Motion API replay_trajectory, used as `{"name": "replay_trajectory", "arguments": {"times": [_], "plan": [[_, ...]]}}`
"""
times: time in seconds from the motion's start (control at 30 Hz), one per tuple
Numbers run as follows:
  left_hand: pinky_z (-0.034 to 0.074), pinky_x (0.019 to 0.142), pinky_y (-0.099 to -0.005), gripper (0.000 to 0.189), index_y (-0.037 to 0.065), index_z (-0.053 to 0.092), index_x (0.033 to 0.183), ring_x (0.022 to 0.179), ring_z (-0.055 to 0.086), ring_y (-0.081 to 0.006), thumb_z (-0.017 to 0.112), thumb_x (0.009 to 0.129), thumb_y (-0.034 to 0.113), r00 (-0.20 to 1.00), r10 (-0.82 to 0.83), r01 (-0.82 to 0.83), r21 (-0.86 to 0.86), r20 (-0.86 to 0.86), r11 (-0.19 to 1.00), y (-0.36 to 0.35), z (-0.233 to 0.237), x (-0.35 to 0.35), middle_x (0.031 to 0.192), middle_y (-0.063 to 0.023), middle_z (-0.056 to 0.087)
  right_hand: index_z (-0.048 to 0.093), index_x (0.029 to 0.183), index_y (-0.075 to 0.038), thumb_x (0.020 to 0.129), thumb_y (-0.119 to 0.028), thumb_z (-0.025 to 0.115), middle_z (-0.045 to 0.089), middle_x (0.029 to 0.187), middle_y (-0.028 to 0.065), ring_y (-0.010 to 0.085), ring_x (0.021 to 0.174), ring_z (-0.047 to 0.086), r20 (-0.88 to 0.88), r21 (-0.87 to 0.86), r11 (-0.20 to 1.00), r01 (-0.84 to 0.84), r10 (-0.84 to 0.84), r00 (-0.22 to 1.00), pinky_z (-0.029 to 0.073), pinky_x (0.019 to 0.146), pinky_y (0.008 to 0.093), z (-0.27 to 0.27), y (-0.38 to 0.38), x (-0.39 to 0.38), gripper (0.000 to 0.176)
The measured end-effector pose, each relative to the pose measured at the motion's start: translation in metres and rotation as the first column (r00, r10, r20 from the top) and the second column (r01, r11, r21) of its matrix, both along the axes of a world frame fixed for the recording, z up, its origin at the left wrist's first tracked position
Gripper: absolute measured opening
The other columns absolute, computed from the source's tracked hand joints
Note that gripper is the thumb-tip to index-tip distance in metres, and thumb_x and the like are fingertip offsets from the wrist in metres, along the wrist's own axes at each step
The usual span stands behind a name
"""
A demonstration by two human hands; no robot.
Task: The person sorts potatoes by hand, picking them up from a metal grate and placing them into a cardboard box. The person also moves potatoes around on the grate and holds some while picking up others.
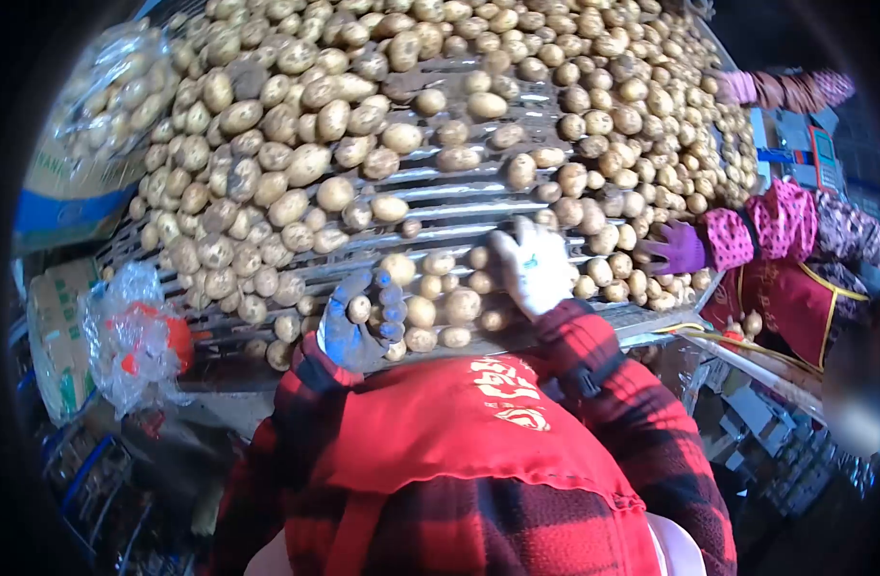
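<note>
Far out to the left of the left hand, a clear plastic bag (108,91) bulges with potatoes and rests on a tan and blue cardboard box (60,197). Nearer on that side, just left of the left hand, lies crumpled clear plastic film (128,336) over something orange, with a brown cardboard carton (56,331) beside it.

Both hands work over a sloping bed of grey metal rollers (449,197), covered with a wide heap of tan, earth-dusted potatoes (296,163) that spreads ahead of the hands. To the right of the right hand, a co-worker's purple-gloved hand (675,248) in a pink dotted sleeve touches the potatoes, and farther ahead another person's hand (737,86) reaches in from the same side.

The left hand (363,326), in a blue-coated glove, is turned palm up, with its fingers curled around a small tan potato (360,308). The right hand (531,264), in a white knit glove, lies back up on the potatoes at the near edge. I cannot tell whether it grips one underneath.
</note>
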State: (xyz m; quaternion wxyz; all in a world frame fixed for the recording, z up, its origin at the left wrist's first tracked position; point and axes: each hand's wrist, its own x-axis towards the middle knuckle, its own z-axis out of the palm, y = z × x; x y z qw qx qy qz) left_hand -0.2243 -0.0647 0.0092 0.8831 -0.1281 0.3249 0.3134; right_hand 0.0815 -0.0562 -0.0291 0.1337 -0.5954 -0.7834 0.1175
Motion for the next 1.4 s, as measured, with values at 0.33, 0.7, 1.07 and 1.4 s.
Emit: {"name": "replay_trajectory", "arguments": {"times": [0.33,0.7,1.07,1.4], "plan": [[0.038,0.061,-0.0277,0.034,0.011,0.065,0.132,0.072,0.046,-0.0124,0.055,0.107,0.032,0.969,-0.101,0.136,0.147,-0.224,0.98,-0.026,-0.01,-0.015,0.091,0.0013,0.054,0.066,0.122,-0.008,0.086,-0.028,0.076,0.067,0.112,0.0203,0.0375,0.097,0.069,0.066,-0.218,0.976,-0.003,0.017,0.998,0.053,0.079,0.0517,0.033,0.045,-0.068,0.042],[0.046,0.066,-0.0255,0.034,0.01,0.061,0.13,0.085,0.06,-0.0108,0.064,0.097,0.017,0.918,-0.296,0.372,0.317,-0.263,0.873,-0.062,-0.092,-0.057,0.114,-0.0039,0.068,0.064,0.129,-0.005,0.094,-0.019,0.07,0.066,0.112,0.0182,0.0405,0.096,0.066,-0.547,-0.067,0.917,-0.393,0.296,0.783,0.055,0.081,0.0491,0.084,-0.013,-0.088,0.038],[0.049,0.058,-0.0275,0.028,0.007,0.061,0.128,0.094,0.063,-0.0242,0.055,0.105,0.023,0.945,-0.315,0.305,0.109,0.088,0.946,-0.023,-0.012,-0.005,0.125,-0.0125,0.064,0.067,0.112,-0.012,0.087,-0.019,0.066,0.063,0.109,0.0136,0.0323,0.099,0.065,0.35,-0.213,0.974,-0.078,0.151,0.924,0.051,0.084,0.0471,0.0,-0.027,-0.022,0.026],[0.054,0.07,-0.0279,0.038,0.012,0.06,0.141,0.107,0.067,-0.0239,0.053,0.109,0.031,0.969,-0.041,0.018,0.098,0.243,0.995,-0.049,-0.029,-0.02,0.136,-0.0119,0.066,0.067,0.111,-0.011,0.091,-0.017,0.067,0.07,0.098,0.0166,0.0372,0.089,0.072,0.389,-0.131,0.941,0.312,-0.241,0.889,0.056,0.073,0.0514,-0.02,-0.012,0.035,0.021]]}}
